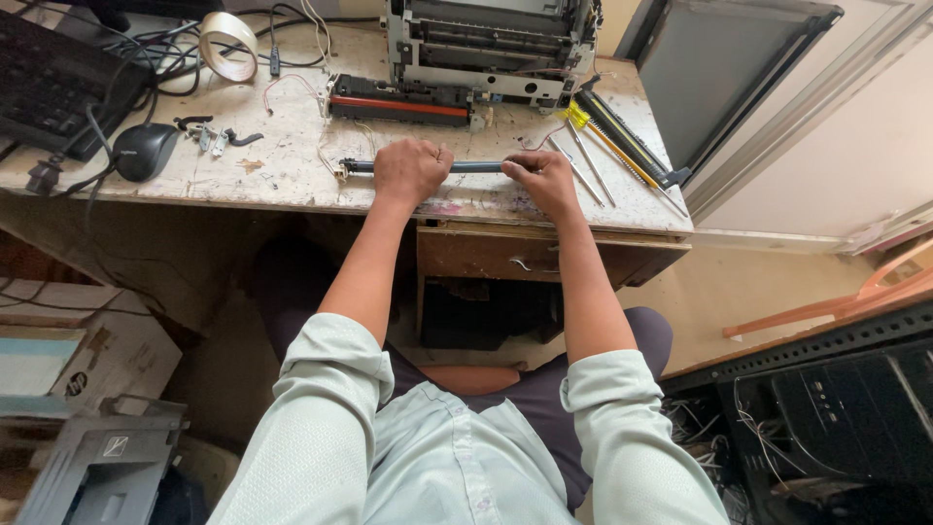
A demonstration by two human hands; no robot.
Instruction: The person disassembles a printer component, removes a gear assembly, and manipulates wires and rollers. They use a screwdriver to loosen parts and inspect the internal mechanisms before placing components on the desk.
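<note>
Roller [476, 166], a long dark bluish rod, lies flat near the front edge of the counter [292, 165], long axis running left to right, pretty much parallel to that edge. Only one view here, the head cam looking down.

Left hand [410, 170] is closed in a fist around the roller's left part, so that stretch is hidden; just a short stub with some small fitting pokes out to the left, too tiny to make out. Right hand [544, 180] is curled over the right end, which I can't see at all, so no idea what that tip looks like. Only the middle bit between the hands is in plain sight.

Behind the roller there's a black cartridge [398, 101] with an orange stripe, and behind that an opened-up printer [491, 44], top cut off by the frame. Metal rods [583, 165] and a yellow-handled tool [607, 131] sit just right of the right hand. Mouse [144, 151], keyboard [49, 78] (partly cut off) and tape roll [228, 44] are well off to the left.
</note>
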